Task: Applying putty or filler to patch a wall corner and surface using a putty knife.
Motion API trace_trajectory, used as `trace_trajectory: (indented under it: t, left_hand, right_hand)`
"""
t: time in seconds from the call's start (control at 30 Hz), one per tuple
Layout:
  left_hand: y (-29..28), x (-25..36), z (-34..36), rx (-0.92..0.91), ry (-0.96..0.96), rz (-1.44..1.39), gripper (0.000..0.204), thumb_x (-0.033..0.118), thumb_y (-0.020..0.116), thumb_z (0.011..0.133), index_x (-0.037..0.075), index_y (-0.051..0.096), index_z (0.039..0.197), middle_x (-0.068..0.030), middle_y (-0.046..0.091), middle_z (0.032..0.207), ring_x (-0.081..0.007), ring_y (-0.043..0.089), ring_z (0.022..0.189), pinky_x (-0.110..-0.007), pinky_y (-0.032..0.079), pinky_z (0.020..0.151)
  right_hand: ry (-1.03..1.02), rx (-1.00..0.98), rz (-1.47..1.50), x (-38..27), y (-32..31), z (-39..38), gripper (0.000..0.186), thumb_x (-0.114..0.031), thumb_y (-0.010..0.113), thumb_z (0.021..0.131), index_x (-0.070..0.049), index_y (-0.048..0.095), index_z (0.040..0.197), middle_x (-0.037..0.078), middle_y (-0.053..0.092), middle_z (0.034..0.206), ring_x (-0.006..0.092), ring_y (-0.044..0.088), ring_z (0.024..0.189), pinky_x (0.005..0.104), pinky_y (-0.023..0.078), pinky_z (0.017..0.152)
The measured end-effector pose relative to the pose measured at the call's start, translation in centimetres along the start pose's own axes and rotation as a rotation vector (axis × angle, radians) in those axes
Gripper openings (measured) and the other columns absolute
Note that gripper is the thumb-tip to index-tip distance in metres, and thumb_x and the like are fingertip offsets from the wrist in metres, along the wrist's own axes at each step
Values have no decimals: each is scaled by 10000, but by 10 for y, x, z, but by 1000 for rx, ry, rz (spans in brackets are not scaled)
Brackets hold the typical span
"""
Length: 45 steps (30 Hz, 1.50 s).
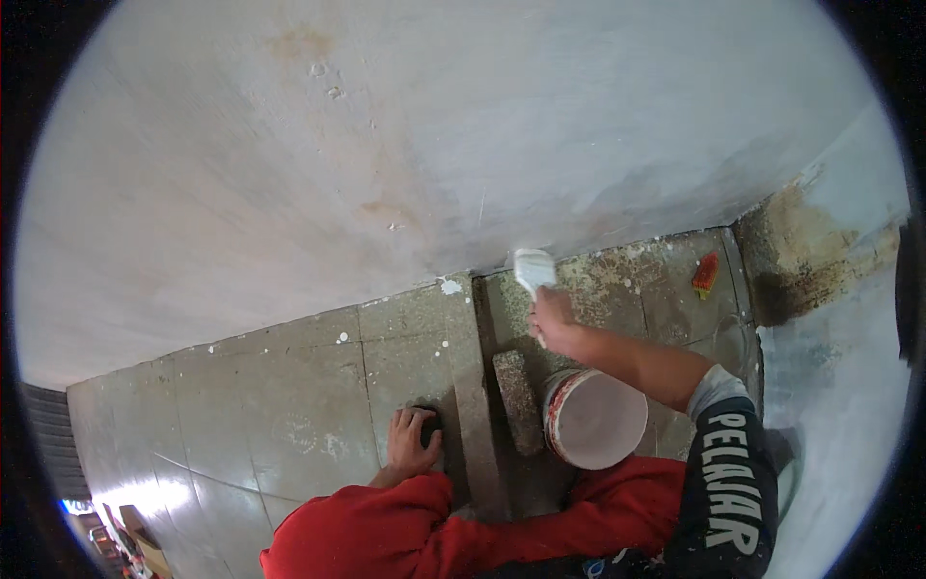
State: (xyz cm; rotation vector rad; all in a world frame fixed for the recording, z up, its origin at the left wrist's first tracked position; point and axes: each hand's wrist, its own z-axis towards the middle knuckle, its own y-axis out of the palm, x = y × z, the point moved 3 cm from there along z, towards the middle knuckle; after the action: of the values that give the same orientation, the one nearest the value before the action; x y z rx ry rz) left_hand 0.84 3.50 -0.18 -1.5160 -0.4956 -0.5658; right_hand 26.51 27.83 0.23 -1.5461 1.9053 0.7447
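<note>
The right hand has its fingers clamped on the handle of a white-coated paintbrush, which is beyond the bucket. The left hand, left of the bucket, curves its fingers over a dark object; whether they grip it cannot be told. An oblong, rough block lies just left of the bucket.
</note>
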Motion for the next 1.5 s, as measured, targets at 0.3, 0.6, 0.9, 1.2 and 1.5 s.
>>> trace_trajectory:
  t: [0.3,0.6,0.9,1.2,1.5]
  left_hand:
    - [0,-3,-3,5,-20,4,365,187,702,751,80,610,1088,-135,574,1068,-352,508,1056,-452,414,926]
    - [-6,2,1,-13,-19,-34,380,157,725,752,65,608,1101,-156,579,1077,-386,513,1073,-475,431,944]
    - [-4,-1,-1,-23,-43,11,362,190,699,757,75,614,1090,-142,572,1075,-355,502,1078,-459,404,952]
    - [0,-1,-2,-17,-30,-21,379,195,696,762,77,606,1111,-138,564,1087,-355,498,1059,-455,411,936]
    - [-8,4,2,-6,-27,-17,381,150,715,739,68,608,1096,-154,582,1082,-376,515,1070,-471,424,943]
  right_hand:
    - [87,-211,-176,7,13,-19,235,-301,443,978,-76,473,915,23,469,694,144,459,494,306,328,365]
    - [15,-39,-200,-7,-12,-1,267,-276,452,973,-55,516,839,33,486,657,147,465,471,314,351,373]
    - [-33,-151,-207,-16,-25,-39,173,-242,459,952,-74,498,968,25,477,754,99,422,520,254,327,410]
    - [-213,-126,-235,-29,-6,-10,199,-231,486,954,-45,494,884,11,463,602,151,460,440,326,342,359]
    - [18,-151,-166,10,-16,-16,173,-242,451,976,-72,462,944,26,451,678,145,458,486,295,331,374]
